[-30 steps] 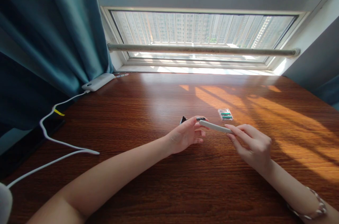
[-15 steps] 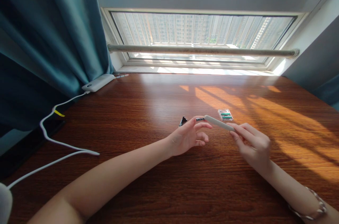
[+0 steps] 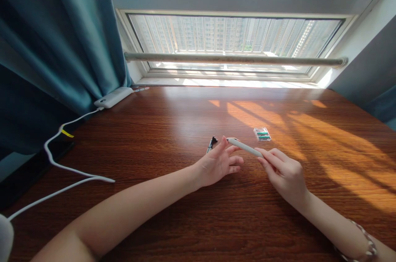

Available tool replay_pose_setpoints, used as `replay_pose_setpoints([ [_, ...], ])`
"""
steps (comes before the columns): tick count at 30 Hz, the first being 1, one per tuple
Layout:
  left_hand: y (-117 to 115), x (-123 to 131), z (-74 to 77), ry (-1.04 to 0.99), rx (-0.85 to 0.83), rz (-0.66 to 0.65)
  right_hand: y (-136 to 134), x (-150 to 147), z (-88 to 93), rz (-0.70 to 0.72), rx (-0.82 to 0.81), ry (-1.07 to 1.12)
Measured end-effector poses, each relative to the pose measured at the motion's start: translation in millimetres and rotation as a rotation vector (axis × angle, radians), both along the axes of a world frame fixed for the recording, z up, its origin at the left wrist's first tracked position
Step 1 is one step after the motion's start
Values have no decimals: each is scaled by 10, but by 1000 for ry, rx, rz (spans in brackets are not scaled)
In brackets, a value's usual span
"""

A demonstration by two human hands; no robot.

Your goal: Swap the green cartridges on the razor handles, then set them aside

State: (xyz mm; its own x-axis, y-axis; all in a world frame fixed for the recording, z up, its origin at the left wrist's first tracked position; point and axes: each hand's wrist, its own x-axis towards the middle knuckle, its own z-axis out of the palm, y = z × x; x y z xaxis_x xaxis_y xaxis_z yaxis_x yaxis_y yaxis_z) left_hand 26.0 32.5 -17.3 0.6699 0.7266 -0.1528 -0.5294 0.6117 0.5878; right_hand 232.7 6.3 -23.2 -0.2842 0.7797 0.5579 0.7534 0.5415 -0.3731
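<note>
Right grip (image 3: 284, 173) on pale stick (image 3: 246, 147), left grip (image 3: 216, 165) at its tip

free: near tabletop (image 3: 238, 225) | blocked: white stick (image 3: 246, 147) between left hand (image 3: 218, 165) and right hand (image 3: 284, 171); small case (image 3: 262, 134) beyond

From the fingers of my right hand (image 3: 284, 173) the stick (image 3: 246, 147) reaches left to the fingertips of my left hand (image 3: 218, 163). Beyond the stick, the packet (image 3: 262, 134) lies on the table (image 3: 161, 220); a small piece (image 3: 212, 143) sits just left of my left fingertips. Farther left is the cable (image 3: 49, 150); well ahead, the window (image 3: 235, 35).
</note>
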Motion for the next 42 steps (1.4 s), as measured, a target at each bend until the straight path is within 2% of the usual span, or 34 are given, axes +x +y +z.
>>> replay_pose_setpoints([
  [5,42,-19,4,104,64,89,26,17,31,-102,-17,72],
  [8,29,-9,32,263,183,116,46,12,59,-11,-255,299],
  [12,-37,35,62,425,261,-92,45,-37,72,205,-723,531],
  [15,-81,64,53,453,265,-263,26,-95,85,262,-868,530],
  [20,-102,82,18,469,291,-373,-13,-168,113,300,-771,440],
  [25,-122,94,21,457,273,-317,-42,-166,90,268,-673,425],
  [30,-164,100,25,448,277,-264,-67,-178,98,331,-576,371],
  [34,-175,98,36,445,292,-241,-83,-206,125,318,-523,351],
  [40,-182,121,35,504,345,-205,-99,-211,98,247,-529,363],
  [42,-190,126,34,516,372,-135,-92,-207,80,213,-556,380],
])
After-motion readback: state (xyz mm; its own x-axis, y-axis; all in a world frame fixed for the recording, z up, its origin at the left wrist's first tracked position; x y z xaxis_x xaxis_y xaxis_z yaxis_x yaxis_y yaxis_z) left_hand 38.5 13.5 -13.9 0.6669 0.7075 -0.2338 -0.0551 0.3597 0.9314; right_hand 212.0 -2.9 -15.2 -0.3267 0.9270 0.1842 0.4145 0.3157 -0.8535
